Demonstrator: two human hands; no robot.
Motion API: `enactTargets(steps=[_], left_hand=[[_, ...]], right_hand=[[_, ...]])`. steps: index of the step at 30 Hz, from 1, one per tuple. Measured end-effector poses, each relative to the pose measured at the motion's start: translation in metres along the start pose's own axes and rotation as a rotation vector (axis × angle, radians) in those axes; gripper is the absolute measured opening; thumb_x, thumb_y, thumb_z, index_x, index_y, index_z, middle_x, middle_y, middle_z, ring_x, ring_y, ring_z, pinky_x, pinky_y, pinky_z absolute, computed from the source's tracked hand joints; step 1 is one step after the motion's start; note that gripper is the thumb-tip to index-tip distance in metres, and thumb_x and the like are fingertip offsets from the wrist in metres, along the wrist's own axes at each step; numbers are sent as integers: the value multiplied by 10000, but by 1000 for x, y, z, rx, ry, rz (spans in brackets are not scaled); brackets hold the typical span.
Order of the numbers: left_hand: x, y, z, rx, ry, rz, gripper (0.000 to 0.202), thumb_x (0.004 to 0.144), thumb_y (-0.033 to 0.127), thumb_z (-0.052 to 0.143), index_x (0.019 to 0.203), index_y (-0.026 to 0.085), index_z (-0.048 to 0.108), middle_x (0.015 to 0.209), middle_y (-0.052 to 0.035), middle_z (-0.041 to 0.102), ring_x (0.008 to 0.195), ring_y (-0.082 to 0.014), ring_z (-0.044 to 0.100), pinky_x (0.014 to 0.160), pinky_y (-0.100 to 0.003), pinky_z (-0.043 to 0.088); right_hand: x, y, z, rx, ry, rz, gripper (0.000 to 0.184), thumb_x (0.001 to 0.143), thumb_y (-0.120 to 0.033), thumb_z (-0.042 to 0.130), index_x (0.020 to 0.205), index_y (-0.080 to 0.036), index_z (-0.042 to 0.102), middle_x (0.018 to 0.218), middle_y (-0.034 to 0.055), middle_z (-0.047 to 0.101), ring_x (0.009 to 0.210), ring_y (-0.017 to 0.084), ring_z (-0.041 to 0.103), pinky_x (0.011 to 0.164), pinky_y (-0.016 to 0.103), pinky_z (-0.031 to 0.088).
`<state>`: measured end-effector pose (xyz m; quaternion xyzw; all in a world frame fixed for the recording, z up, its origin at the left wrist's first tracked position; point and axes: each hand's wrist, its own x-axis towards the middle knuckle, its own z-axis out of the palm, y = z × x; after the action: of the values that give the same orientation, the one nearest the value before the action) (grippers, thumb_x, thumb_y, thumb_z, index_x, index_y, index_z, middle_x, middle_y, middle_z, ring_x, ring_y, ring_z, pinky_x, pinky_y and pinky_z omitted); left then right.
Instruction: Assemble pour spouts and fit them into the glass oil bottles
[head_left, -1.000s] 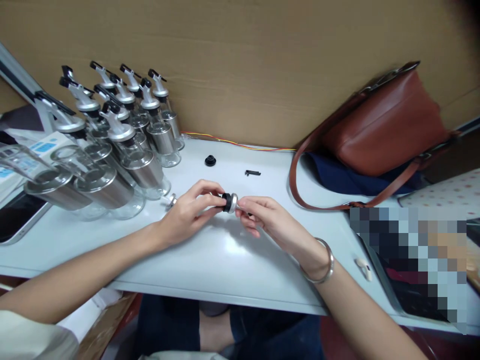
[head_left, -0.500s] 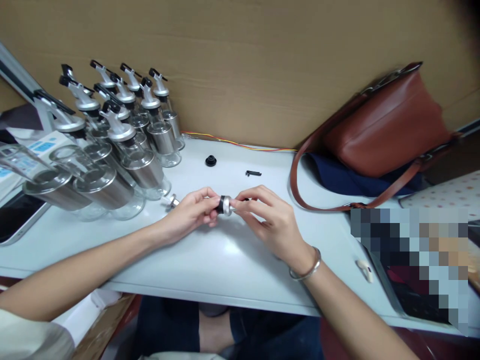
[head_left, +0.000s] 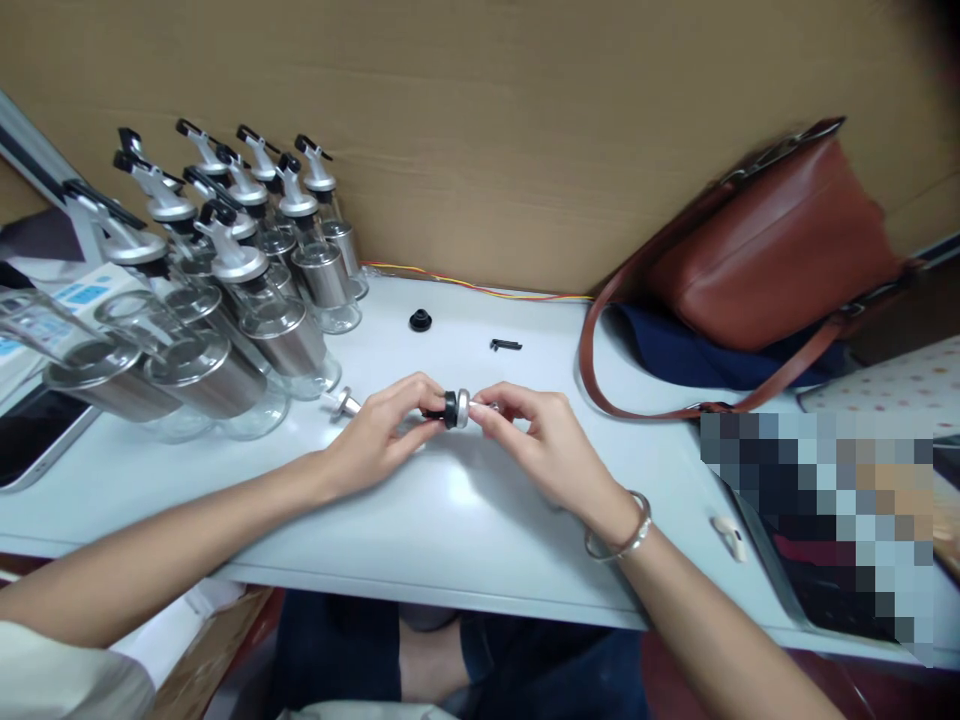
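Both my hands meet over the middle of the pale table (head_left: 450, 520). My left hand (head_left: 382, 425) pinches the black end of a small silver-and-black spout cap (head_left: 454, 408). My right hand (head_left: 536, 445), with a silver bangle on the wrist, pinches the silver end of the same cap from the right. A loose silver spout piece (head_left: 343, 402) lies on the table just left of my left hand. Farther back lie a black rubber stopper (head_left: 420, 320) and a small black lever part (head_left: 505, 345).
Several glass-and-steel dispenser bottles with spout tops (head_left: 247, 270) crowd the back left. A brown leather bag (head_left: 772, 250) with a long strap sits at the back right on dark blue cloth. A tablet (head_left: 34, 435) lies at the left edge. A cardboard wall stands behind.
My right hand shifted its fingers on the cap, closing to a pinch on the silver end. The cap stayed between both hands, turning slightly.
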<state>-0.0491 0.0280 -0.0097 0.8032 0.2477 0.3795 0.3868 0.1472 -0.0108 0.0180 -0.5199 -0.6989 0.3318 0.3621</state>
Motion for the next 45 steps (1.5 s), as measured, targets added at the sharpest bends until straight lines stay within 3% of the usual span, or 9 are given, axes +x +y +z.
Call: enactTargets(steps=[4,8,13,17,21,24,32,38,45], left_hand=[[0,0,-6,216,-83,200,135,876,110,479,856,199,578,922,-69,614,815,-145,583,680,-244,461],[-2,1,-7,149,-47,231,60,866,154,540,878,204,571,904,-60,644,811,-141,603,698,-244,467],[1,5,-3,-200,84,-254,187,810,317,654,835,182,528,746,-4,624,661,-120,586,635,-244,458],[8,10,-4,-670,-1,-567,313,737,371,723,777,169,486,622,21,623,513,-85,552,523,-205,427],[11,12,-6,-933,-46,-778,319,689,322,764,717,151,496,554,10,614,453,-65,524,454,-171,388],[11,12,-5,-1012,-37,-819,300,683,298,766,694,141,511,544,5,603,446,-63,514,429,-170,369],[9,11,-4,-675,-63,-554,303,741,337,728,782,168,480,632,28,637,512,-71,550,530,-195,406],[2,10,0,-282,-67,-391,154,822,282,615,823,181,499,710,23,595,665,-115,582,647,-238,444],[-3,9,-1,202,-169,-81,115,900,254,498,840,185,569,823,-41,635,749,-156,593,689,-255,440]], right_hand=[[3,-1,-3,390,-246,322,316,851,-391,518,621,-174,510,500,-62,391,444,74,314,437,226,230],[4,-1,-3,558,-295,290,296,834,-408,543,653,-180,488,526,-68,413,447,66,348,466,224,273],[1,3,0,264,-102,3,141,860,-292,589,783,-188,535,668,-19,576,630,120,525,593,242,387],[0,6,1,-74,-24,-321,76,891,-177,562,816,-188,558,808,26,613,746,145,563,687,262,428],[-1,8,0,-301,-8,-529,158,936,-131,458,862,-186,587,853,55,644,762,158,578,704,284,427],[-1,9,-1,-375,19,-584,217,943,-104,415,878,-190,603,871,57,672,765,157,591,715,290,417],[-3,4,0,-244,24,-357,157,929,-275,522,827,-195,612,680,-3,637,581,118,517,638,247,407],[-2,-1,-1,28,-113,-6,174,891,-310,537,775,-184,569,607,-45,528,532,90,424,520,221,324],[4,3,-4,358,-292,266,241,804,-390,558,696,-177,523,514,-65,420,468,77,323,462,222,227]])
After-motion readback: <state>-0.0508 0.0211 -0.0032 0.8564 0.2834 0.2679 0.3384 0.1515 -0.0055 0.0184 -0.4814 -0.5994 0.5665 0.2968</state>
